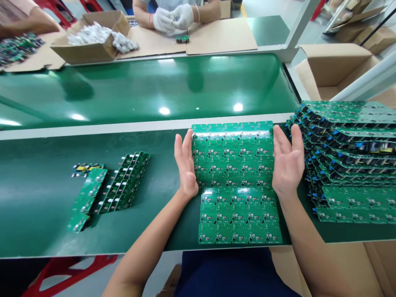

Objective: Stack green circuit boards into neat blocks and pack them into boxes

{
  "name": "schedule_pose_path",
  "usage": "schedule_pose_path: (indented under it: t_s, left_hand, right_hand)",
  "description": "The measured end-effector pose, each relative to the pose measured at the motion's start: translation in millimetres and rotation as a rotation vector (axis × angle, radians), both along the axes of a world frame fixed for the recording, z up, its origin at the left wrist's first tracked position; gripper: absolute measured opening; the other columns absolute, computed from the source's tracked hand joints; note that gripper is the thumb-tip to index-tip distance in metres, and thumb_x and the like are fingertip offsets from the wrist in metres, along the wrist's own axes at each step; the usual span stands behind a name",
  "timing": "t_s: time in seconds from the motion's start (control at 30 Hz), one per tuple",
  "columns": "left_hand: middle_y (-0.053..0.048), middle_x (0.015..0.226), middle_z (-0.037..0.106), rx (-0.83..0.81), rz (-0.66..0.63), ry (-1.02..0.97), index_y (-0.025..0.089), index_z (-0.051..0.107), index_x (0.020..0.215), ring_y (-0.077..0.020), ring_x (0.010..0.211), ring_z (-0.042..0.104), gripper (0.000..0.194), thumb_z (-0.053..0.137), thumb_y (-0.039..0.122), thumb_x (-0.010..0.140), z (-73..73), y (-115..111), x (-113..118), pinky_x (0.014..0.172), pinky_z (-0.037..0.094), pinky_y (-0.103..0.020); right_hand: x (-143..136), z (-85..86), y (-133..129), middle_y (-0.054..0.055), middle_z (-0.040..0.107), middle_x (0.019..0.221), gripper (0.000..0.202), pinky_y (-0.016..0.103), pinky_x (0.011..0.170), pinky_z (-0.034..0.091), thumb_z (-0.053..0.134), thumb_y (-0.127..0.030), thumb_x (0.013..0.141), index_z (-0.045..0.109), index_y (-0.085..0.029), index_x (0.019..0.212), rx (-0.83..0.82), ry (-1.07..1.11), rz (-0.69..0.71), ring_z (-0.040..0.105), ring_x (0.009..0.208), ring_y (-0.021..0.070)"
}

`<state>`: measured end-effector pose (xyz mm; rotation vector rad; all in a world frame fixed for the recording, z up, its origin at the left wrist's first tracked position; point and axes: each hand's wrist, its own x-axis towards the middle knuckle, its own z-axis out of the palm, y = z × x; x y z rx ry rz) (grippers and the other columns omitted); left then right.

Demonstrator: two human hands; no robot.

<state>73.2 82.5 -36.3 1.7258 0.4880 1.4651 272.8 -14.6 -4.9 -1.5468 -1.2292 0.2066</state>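
Note:
A green circuit board panel (233, 159) with rows of repeated small boards lies in front of me, solder side up. Its near part overlaps or adjoins more green panel sections (239, 214) close to the table's front edge; whether they are separate is unclear. My left hand (186, 165) is at its left edge, fingers stretched out and pointing away from me. Along the right edge, my right hand (287, 163) has its fingers extended and spread. Both hands appear to touch the edges, without fingers wrapped round them. The panel's underside is hidden.
Stacked circuit board panels (355, 165) stand close to my right hand. Leftward lie a panel strip (125, 183) and a narrower strip (88, 198). Beyond the green belt (148, 90), a co-worker's gloved hands (173, 18) are near a small board (182, 38). Cardboard boxes (337, 66) stand far right.

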Motion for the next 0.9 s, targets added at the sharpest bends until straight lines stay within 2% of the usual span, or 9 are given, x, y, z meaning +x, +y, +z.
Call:
schedule_pose_path:
  t_s: [0.13, 0.3, 0.4, 0.5, 0.63, 0.73, 0.8, 0.9]
  left_hand:
    - [0.005, 0.157, 0.034, -0.102, -0.031, 0.044, 0.044, 0.016, 0.15, -0.0224, 0.149, 0.023, 0.066, 0.027, 0.07, 0.09, -12.3, 9.4, 4.7, 0.125, 0.017, -0.049]
    - [-0.001, 0.162, 0.023, -0.192, -0.108, 0.185, 0.04, 0.008, 0.152, -0.0215, 0.151, 0.016, 0.068, 0.026, 0.066, 0.092, -25.1, 6.2, 7.2, 0.125, 0.012, -0.048]
    - [-0.004, 0.164, 0.018, -0.244, -0.136, 0.274, 0.038, 0.008, 0.152, -0.0214, 0.152, 0.014, 0.066, 0.027, 0.063, 0.094, -27.5, 4.1, 5.7, 0.125, 0.011, -0.048]
    - [-0.007, 0.163, 0.02, -0.267, -0.134, 0.32, 0.034, 0.013, 0.152, -0.0222, 0.151, 0.017, 0.067, 0.03, 0.062, 0.094, -28.0, 2.7, 2.6, 0.124, 0.015, -0.048]
    - [-0.01, 0.161, 0.025, -0.295, -0.094, 0.374, 0.03, 0.018, 0.151, -0.0216, 0.149, 0.023, 0.067, 0.027, 0.064, 0.094, -28.1, 2.1, -0.2, 0.123, 0.022, -0.045]
    - [-0.012, 0.158, 0.031, -0.279, -0.027, 0.439, 0.026, 0.027, 0.148, -0.023, 0.146, 0.031, 0.065, 0.025, 0.063, 0.094, -19.5, 0.5, -5.1, 0.119, 0.029, -0.045]
    - [-0.012, 0.149, 0.045, -0.257, 0.03, 0.515, 0.024, 0.042, 0.139, -0.0241, 0.138, 0.043, 0.059, 0.033, 0.061, 0.094, -6.4, -6.2, -16.3, 0.114, 0.035, -0.045]
    - [-0.007, 0.11, 0.068, -0.237, 0.118, 0.66, 0.022, 0.062, 0.108, -0.0212, 0.101, 0.063, 0.036, 0.045, 0.051, 0.093, 15.9, -32.5, -48.4, 0.091, 0.048, -0.038]
  right_hand:
    - [10.8, -11.6, 10.8, 0.007, 0.043, 0.151, 0.059, 0.054, 0.115, 0.035, 0.005, -0.047, 0.101, -0.001, -0.032, 0.157, -0.111, 0.03, -0.011, 0.035, 0.144, 0.0231]
    - [23.4, -27.4, 13.7, 0.009, 0.047, 0.149, 0.058, 0.051, 0.113, 0.038, 0.025, -0.049, 0.101, 0.018, -0.03, 0.156, -0.172, 0.152, -0.02, 0.042, 0.139, 0.0244]
    - [23.9, -30.3, 11.8, 0.011, 0.05, 0.146, 0.063, 0.049, 0.107, 0.045, 0.038, -0.05, 0.098, 0.022, -0.028, 0.155, -0.257, 0.143, -0.032, 0.051, 0.132, 0.0261]
    - [21.7, -29.9, 7.4, 0.012, 0.053, 0.143, 0.067, 0.047, 0.104, 0.048, 0.043, -0.049, 0.096, 0.023, -0.025, 0.156, -0.293, 0.059, -0.053, 0.057, 0.123, 0.0261]
    - [22.7, -30.0, 1.7, 0.013, 0.052, 0.144, 0.067, 0.051, 0.107, 0.045, 0.045, -0.048, 0.096, 0.025, -0.025, 0.155, -0.333, 0.022, -0.051, 0.054, 0.128, 0.0275]
    - [21.9, -25.4, -7.6, 0.012, 0.048, 0.148, 0.063, 0.051, 0.111, 0.04, 0.047, -0.048, 0.095, 0.033, -0.024, 0.152, -0.325, 0.023, -0.026, 0.046, 0.136, 0.0273]
    - [16.3, -17.2, -24.1, 0.011, 0.049, 0.147, 0.056, 0.049, 0.111, 0.041, 0.048, -0.047, 0.095, 0.046, -0.022, 0.144, -0.298, -0.033, -0.045, 0.048, 0.134, 0.0268]
    - [0.8, -2.1, -70.5, 0.011, 0.064, 0.128, 0.041, 0.04, 0.097, 0.051, 0.048, -0.046, 0.095, 0.064, -0.02, 0.123, -0.252, -0.164, -0.158, 0.063, 0.113, 0.0243]
